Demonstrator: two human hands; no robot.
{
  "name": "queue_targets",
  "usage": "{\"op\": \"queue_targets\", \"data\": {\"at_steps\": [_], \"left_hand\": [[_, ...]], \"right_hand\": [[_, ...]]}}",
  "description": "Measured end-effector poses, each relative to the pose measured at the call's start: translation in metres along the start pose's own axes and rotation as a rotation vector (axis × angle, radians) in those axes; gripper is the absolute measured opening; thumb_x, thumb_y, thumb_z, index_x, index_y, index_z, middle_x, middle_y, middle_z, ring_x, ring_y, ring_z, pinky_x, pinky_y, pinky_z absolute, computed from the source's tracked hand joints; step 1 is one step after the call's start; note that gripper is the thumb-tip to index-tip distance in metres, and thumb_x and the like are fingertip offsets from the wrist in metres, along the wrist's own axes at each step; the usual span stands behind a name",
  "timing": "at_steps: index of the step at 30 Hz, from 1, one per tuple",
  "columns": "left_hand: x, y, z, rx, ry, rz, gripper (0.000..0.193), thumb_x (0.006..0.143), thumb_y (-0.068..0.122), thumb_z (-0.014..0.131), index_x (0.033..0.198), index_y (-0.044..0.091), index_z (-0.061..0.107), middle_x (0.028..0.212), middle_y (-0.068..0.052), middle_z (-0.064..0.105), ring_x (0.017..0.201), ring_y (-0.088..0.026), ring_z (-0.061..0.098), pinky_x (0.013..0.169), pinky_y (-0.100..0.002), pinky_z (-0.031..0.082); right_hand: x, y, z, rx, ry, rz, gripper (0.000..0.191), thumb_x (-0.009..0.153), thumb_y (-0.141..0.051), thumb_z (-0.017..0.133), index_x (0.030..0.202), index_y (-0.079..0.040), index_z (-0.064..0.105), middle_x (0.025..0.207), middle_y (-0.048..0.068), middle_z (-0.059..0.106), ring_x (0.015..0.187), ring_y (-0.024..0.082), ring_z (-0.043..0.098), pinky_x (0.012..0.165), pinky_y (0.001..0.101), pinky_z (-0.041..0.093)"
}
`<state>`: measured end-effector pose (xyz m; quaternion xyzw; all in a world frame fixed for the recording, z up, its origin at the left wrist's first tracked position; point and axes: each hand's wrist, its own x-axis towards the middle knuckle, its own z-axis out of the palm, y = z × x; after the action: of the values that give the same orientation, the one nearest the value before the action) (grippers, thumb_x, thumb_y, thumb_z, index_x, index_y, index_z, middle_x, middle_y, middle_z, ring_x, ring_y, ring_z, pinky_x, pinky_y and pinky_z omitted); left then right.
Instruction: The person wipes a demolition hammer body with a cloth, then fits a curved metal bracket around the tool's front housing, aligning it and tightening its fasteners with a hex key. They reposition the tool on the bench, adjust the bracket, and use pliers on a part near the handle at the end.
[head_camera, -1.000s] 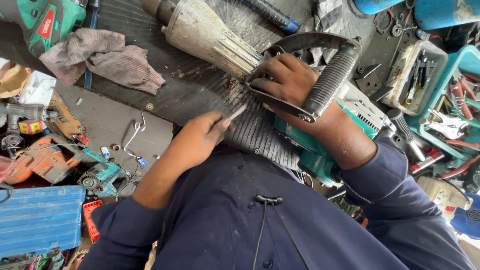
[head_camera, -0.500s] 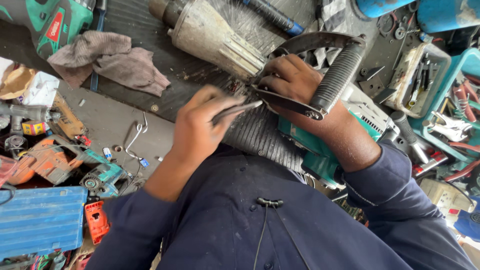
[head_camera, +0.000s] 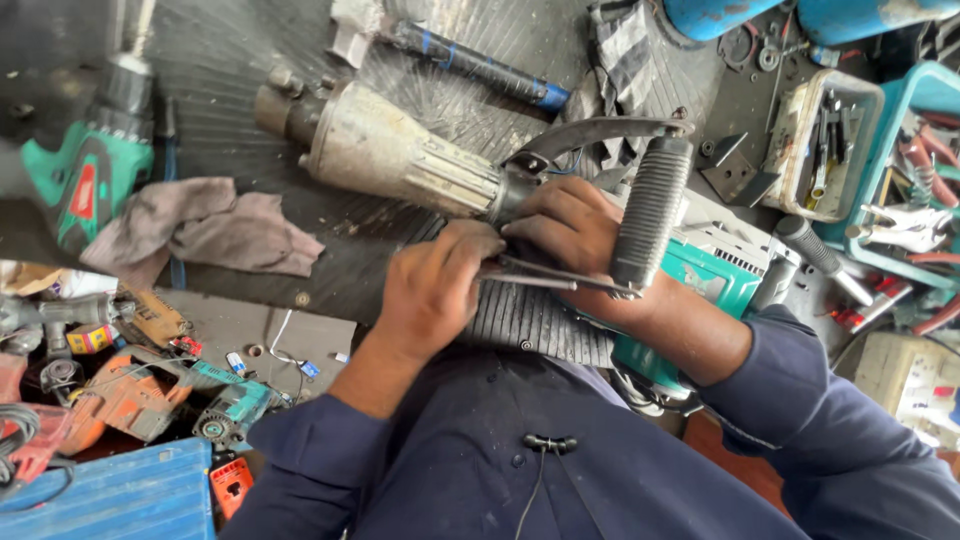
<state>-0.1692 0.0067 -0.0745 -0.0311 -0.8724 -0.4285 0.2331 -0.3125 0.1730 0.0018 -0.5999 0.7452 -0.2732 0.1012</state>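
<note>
A large demolition hammer lies across a ribbed black mat (head_camera: 540, 325), with a dirty grey metal barrel (head_camera: 400, 155), a teal body (head_camera: 705, 285) and a black ribbed side handle (head_camera: 650, 210) on a curved bracket. My right hand (head_camera: 570, 230) grips the hammer at the collar where the bracket meets the barrel. My left hand (head_camera: 430, 290) is closed around a thin metal tool (head_camera: 550, 278), whose shaft lies across the collar just under my right fingers. Both arms wear dark blue sleeves.
A grey rag (head_camera: 200, 228) and a teal power drill (head_camera: 85, 180) lie to the left. A blue-and-black tool (head_camera: 480, 65) lies at the top. A tray of bits (head_camera: 795, 140) and a teal crate (head_camera: 900, 110) stand right. Orange tool parts (head_camera: 120, 395) and a blue case (head_camera: 100, 495) sit lower left.
My left hand has moved up and to the right with the thin tool, from beside the mat to the hammer's collar. My right hand has kept its grip.
</note>
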Motion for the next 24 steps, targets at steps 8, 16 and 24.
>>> {"op": "queue_targets", "data": {"at_steps": [8, 16, 24], "left_hand": [[-0.009, -0.006, 0.02, -0.027, 0.103, 0.02, 0.039, 0.074, -0.006, 0.062, 0.112, 0.005, 0.061, 0.112, -0.011, 0.07, 0.081, -0.029, 0.071, 0.067, -0.039, 0.056], [-0.009, -0.013, 0.015, -0.186, 0.094, -0.001, 0.027, 0.087, 0.004, 0.075, 0.111, 0.006, 0.064, 0.106, -0.008, 0.069, 0.083, -0.023, 0.074, 0.065, -0.033, 0.057], [-0.009, -0.019, 0.019, -0.247, 0.07, 0.003, 0.026, 0.089, 0.005, 0.079, 0.109, 0.01, 0.063, 0.107, -0.005, 0.068, 0.08, -0.02, 0.072, 0.065, -0.033, 0.056]], "right_hand": [[-0.006, 0.002, 0.003, -0.044, -0.03, 0.058, 0.031, 0.085, -0.013, 0.082, 0.111, -0.001, 0.07, 0.117, 0.017, 0.065, 0.117, 0.038, 0.063, 0.104, 0.0474, 0.053], [-0.003, -0.002, 0.006, 0.002, -0.02, 0.138, 0.039, 0.075, -0.015, 0.086, 0.11, -0.006, 0.07, 0.109, 0.007, 0.069, 0.114, 0.03, 0.066, 0.102, 0.0436, 0.055], [-0.001, -0.002, 0.0, -0.01, -0.083, 0.127, 0.04, 0.077, -0.015, 0.085, 0.113, -0.006, 0.072, 0.111, 0.007, 0.071, 0.115, 0.028, 0.066, 0.097, 0.0412, 0.056]]}}
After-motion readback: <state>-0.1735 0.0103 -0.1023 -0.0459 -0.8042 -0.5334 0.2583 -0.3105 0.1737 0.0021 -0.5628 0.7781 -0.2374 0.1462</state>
